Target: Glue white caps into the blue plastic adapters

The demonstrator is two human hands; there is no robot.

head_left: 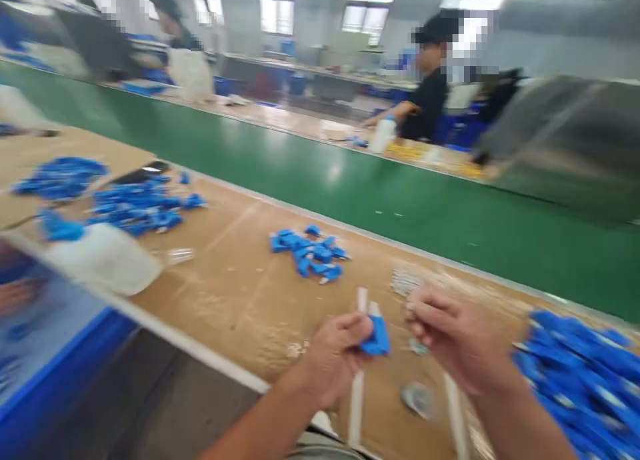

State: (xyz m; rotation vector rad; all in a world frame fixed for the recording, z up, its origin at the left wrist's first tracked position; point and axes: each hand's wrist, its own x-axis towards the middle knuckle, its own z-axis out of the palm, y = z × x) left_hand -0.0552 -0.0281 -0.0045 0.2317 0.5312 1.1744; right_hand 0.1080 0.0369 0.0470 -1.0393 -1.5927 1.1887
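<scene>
Blue piece (pixel 377 337), one, with a pale tip: above the near part of the bench (pixel 225 307), gripped between thumb and fingers of the left hand (pixel 336 357), which is closed on it.
Right hand (pixel 447 327), one: just right of the piece and apart from it, fingers curled, thumb and fingertips drawn together (whether they pinch anything is too blurred to tell).
Small pale parts (pixel 404 281), one cluster: on the bench, just beyond the right hand.
Clear round item (pixel 418 399), one: on the bench, below the right hand (kind uncertain).
Central pile (pixel 311 252), blue pieces: beyond the left hand.
Right-hand pile (pixel 580 380), blue pieces, larger: beside the right forearm.
Left-hand piles, two, blue: one nearer (pixel 140 205), one farther left (pixel 63 178).
Translucent container (pixel 105 263), one: at the bench's near edge, left.
Green surface (pixel 300 163), long: along the bench's far side.
</scene>
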